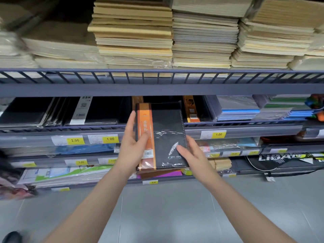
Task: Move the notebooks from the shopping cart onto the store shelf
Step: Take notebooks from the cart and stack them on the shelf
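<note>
Head view: my left hand grips the black notebook by its orange band, its far end over the store shelf; my right hand's straight fingers press its cover

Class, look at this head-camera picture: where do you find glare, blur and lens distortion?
Head view: glare streaks the plastic wrap on the black notebook; the left edge and the price tags are blurred; the wide lens bows the grey shelf rail.
</note>
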Demonstrator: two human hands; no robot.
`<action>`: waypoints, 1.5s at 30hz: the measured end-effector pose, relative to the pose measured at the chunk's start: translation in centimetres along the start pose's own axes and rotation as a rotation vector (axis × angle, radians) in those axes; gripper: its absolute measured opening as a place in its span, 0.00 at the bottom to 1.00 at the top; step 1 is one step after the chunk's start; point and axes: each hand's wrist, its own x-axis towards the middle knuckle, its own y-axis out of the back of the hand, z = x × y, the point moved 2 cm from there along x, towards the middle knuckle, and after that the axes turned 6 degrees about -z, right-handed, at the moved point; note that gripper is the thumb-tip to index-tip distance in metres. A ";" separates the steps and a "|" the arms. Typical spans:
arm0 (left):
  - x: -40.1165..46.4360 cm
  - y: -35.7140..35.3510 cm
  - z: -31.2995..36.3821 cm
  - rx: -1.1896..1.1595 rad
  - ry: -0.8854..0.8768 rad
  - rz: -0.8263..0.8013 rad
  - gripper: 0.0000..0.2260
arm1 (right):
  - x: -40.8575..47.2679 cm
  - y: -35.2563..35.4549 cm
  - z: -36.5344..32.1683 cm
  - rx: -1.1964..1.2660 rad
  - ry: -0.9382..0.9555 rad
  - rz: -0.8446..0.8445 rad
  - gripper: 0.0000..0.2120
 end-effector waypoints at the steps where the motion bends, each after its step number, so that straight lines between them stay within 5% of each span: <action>1: 0.4 -0.8 0.1 0.036 -0.002 -0.046 0.28 | 0.0 0.5 0.0 0.118 -0.024 0.005 0.14; 4: 1.6 -2.2 0.5 0.284 -0.057 -0.126 0.28 | -0.2 3.6 -0.8 0.203 -0.024 0.102 0.15; 8: 4.3 -1.7 0.0 0.958 -0.369 -0.196 0.23 | -0.7 7.9 -0.2 0.192 -0.030 0.273 0.20; 11: 5.7 -0.9 -0.9 1.320 -0.360 -0.274 0.28 | -0.2 8.7 -0.4 0.198 -0.023 0.300 0.14; 24: 5.3 0.8 -1.0 1.105 -0.335 -0.324 0.24 | 1.4 5.7 0.2 0.339 -0.067 0.268 0.14; 29: 5.0 5.2 0.0 1.202 -0.424 -0.045 0.21 | 5.4 3.2 -1.6 0.363 -0.058 0.220 0.20; 32: 5.4 7.3 -1.1 1.335 -0.329 -0.042 0.24 | 8.9 1.5 -3.7 0.331 -0.067 0.235 0.29; 36: 5.4 7.6 -3.1 1.440 -0.373 -0.091 0.27 | 11.2 0.4 -5.0 -0.141 -0.075 0.285 0.34; 41: 5.6 7.8 -3.7 1.411 -0.440 -0.065 0.26 | 10.2 -1.7 -3.3 -1.129 0.210 0.436 0.20; 45: 5.6 7.8 -3.8 1.365 -0.464 -0.048 0.27 | 10.9 -3.8 -1.9 -1.090 0.248 0.167 0.20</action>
